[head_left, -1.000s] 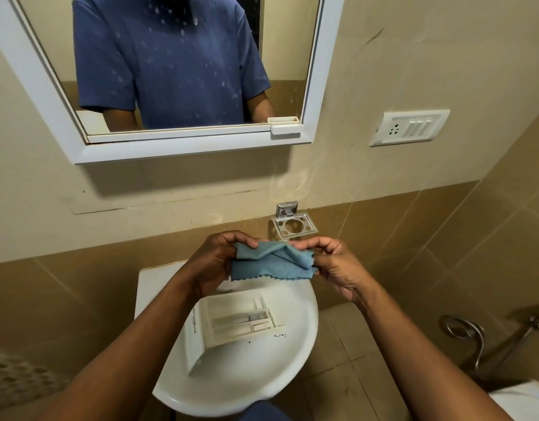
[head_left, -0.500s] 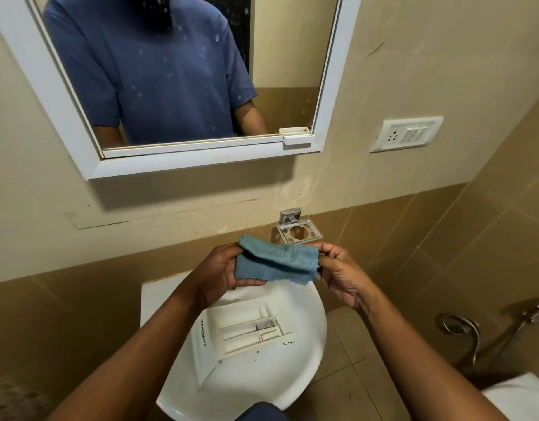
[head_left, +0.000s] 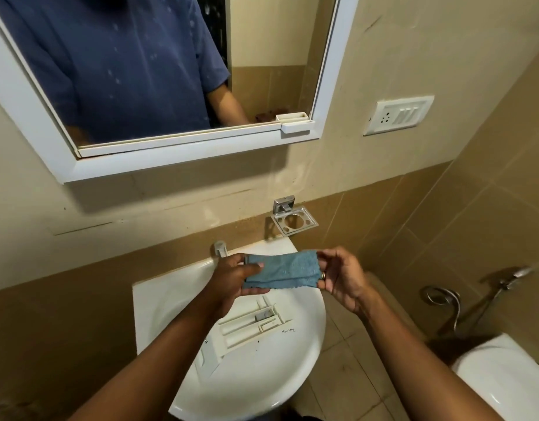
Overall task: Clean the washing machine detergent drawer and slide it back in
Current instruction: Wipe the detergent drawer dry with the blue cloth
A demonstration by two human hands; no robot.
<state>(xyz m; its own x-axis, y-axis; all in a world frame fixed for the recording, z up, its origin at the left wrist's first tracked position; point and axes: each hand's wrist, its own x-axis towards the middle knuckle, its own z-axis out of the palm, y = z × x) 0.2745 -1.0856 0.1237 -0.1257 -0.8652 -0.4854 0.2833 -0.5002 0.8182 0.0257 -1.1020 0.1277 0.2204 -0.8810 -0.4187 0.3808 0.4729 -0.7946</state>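
Beige bathroom tiling runs behind a white basin (head_left: 159,314) fixed to the wall, with a mirror (head_left: 183,150) above it. The detergent drawer (head_left: 247,325) lies in the basin with its compartments facing up and its front panel toward seven o'clock. Just above it, toward twelve o'clock, a folded blue cloth (head_left: 281,270) is stretched between both hands. The left hand (head_left: 234,278) pinches its nine o'clock end with the thumb laid across the top, and the right hand (head_left: 341,275) grips the three o'clock end with curled fingers.

As I judge it, the task is near its middle. The drawer is out and sitting at the basin, and the cloth is being readied for wiping. Whether any residue remains in the channels is too fine to tell. Wiping or drying looks to be left, then carrying the drawer off and sliding it home; the washing machine is not in view.

A tap (head_left: 220,248) stands at the basin's twelve o'clock rim, with a metal holder (head_left: 295,221) on the wall toward one o'clock. A switch plate (head_left: 398,115) sits higher, and a hand sprayer (head_left: 517,273) and a toilet (head_left: 505,381) are at three to four o'clock. Nothing lies between cloth and drawer; only the left forearm crosses over the drawer's front end.
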